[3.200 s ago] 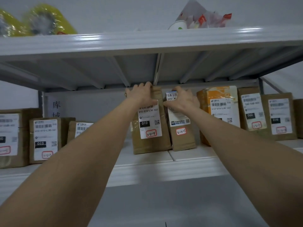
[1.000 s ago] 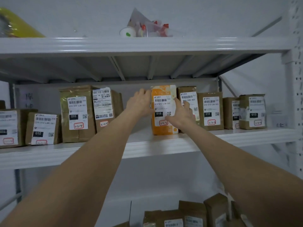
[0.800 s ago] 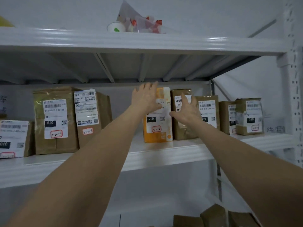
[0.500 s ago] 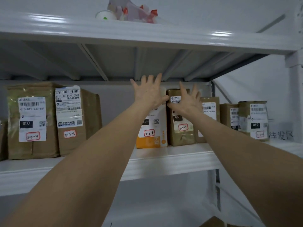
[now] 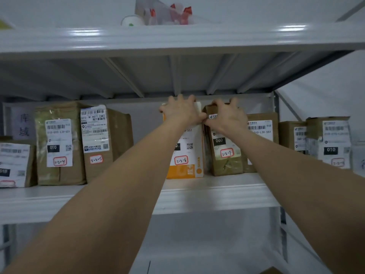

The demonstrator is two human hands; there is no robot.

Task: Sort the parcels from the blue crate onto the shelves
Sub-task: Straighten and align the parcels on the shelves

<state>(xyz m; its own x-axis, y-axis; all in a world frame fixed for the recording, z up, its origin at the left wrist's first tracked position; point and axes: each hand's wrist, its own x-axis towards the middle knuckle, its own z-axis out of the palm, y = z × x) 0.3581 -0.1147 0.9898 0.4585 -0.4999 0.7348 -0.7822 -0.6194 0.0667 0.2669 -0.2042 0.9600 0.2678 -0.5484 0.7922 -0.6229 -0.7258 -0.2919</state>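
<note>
Orange parcel (image 5: pixel 187 172) and brown parcel (image 5: pixel 227 167) stand upright side by side, left hand (image 5: pixel 181 113) gripping the first's top, right hand (image 5: pixel 227 118) seemingly gripping the second's.

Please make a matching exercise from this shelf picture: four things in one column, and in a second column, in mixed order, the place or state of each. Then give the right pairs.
Column one
1. orange and white parcel
2. brown parcel marked 060
3. parcel labelled 3-2-5
4. white cup

Column two
a. stands on the top shelf
b. its top is held by the right hand
c. touched by neither hand, to the left of both
d. its top is held by the left hand

Pairs: 1-d, 2-b, 3-c, 4-a
</note>
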